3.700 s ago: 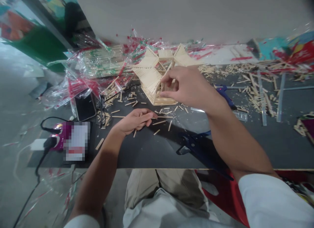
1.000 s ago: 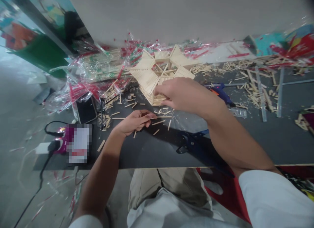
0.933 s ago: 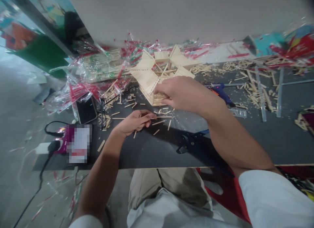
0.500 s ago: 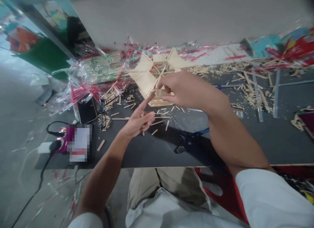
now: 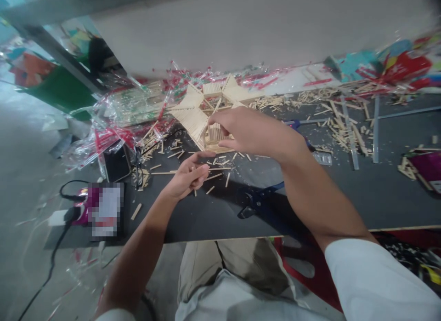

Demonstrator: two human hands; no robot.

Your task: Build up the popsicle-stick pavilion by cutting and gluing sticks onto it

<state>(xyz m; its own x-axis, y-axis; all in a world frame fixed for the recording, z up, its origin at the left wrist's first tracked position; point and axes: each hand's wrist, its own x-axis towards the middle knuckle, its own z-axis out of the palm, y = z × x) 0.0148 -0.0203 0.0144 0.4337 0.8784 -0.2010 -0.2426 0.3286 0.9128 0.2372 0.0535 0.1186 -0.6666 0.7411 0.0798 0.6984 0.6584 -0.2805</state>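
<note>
A small model built of pale wooden sticks [image 5: 188, 116], with slanted roof-like panels, stands at the middle back of the dark table. My right hand [image 5: 246, 130] reaches over its front, fingers bent and thumb apart from them. The index fingertip is at a slanting thin stick on the model; whether it presses on it I cannot tell. Just in front of the model is my left hand [image 5: 188, 176], index finger stretched toward its base, the other fingers curled and nothing visible held. Cut stick pieces [image 5: 214, 175] lie around the left hand. Blue-handled cutters [image 5: 257, 201] lie nearer me.
Piles of short sticks [image 5: 344, 128] and clear strips [image 5: 376, 130] lie to the right. Plastic wrapping [image 5: 113, 109] crowds the back left. On the left are a dark phone-like device [image 5: 117, 161], a blurred-screen phone [image 5: 106, 210] and a purple power strip [image 5: 82, 206] with cables.
The view has shifted, so the table's contents sit further left. My left index finger has drawn down from the model's front edge. My right hand stays over the model in much the same pose.
</note>
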